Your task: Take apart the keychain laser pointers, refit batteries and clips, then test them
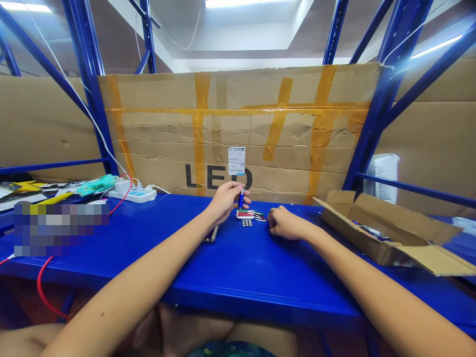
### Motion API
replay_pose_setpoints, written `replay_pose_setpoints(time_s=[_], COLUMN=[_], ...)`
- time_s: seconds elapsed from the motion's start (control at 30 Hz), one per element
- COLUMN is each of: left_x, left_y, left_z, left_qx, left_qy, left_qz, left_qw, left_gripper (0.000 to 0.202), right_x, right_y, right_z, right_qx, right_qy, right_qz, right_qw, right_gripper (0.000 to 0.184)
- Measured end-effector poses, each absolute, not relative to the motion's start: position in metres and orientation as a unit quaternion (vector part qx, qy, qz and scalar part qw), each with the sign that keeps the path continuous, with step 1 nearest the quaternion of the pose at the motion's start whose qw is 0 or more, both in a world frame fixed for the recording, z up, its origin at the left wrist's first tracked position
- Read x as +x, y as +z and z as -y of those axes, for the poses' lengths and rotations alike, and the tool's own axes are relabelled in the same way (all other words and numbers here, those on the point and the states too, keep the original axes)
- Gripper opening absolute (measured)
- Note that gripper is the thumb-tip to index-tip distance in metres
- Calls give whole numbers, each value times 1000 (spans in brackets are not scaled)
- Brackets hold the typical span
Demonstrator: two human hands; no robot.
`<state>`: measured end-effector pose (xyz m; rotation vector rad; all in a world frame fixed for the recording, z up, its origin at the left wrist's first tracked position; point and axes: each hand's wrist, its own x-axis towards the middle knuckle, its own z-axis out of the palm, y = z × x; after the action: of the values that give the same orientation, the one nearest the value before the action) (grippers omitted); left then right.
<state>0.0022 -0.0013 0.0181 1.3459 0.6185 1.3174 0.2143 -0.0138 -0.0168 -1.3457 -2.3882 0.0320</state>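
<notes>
My left hand (228, 201) pinches a small blue mini flashlight (241, 199), held upright above the blue table (238, 272). Below it lies a row of similar mini flashlights (245, 214) in red, silver and green, with thin clips at their right ends. Just in front of that row sit several small silver button cells (247, 223), grouped together. To the right, my right hand (284, 222) rests low at the tabletop, its fingers curled inward; whatever they grip, if anything, is hidden. Dark grey, pen-like tubes (213, 234) lie beside my left wrist, partly covered by it.
An opened cardboard box (379, 250) at right holds blue and silver items. A white power strip (139, 195) with cables stands at the back left, near tools and a red wire (44, 282). Behind the table rises a taped cardboard sheet (163, 139) between blue rack posts.
</notes>
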Motion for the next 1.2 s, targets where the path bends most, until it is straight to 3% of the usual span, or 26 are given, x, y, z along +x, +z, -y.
replay_pose_setpoints(time_s=[0.07,0.17,0.3,0.47,0.57,1.2], left_x=[3,5,8,10,8,8], left_y=[16,13,4,-1,1,0], left_z=[0,-1,4,13,14,12], left_qx=[569,609,750,853,861,850], left_qy=[549,517,464,404,409,430], left_qz=[-275,-315,-315,-256,-257,-276], left_qw=[546,512,351,210,157,128], left_gripper=[6,10,18,15,14,10], right_x=[207,199,194,189,188,195], right_y=[-11,-1,4,0,0,5], right_z=[20,28,31,32,33,29], right_qx=[-522,-545,-511,-420,-372,-370], right_qy=[24,46,211,407,462,382], right_qz=[833,796,753,714,709,753], right_qw=[181,261,356,385,382,388], right_gripper=[16,13,12,20,28,31])
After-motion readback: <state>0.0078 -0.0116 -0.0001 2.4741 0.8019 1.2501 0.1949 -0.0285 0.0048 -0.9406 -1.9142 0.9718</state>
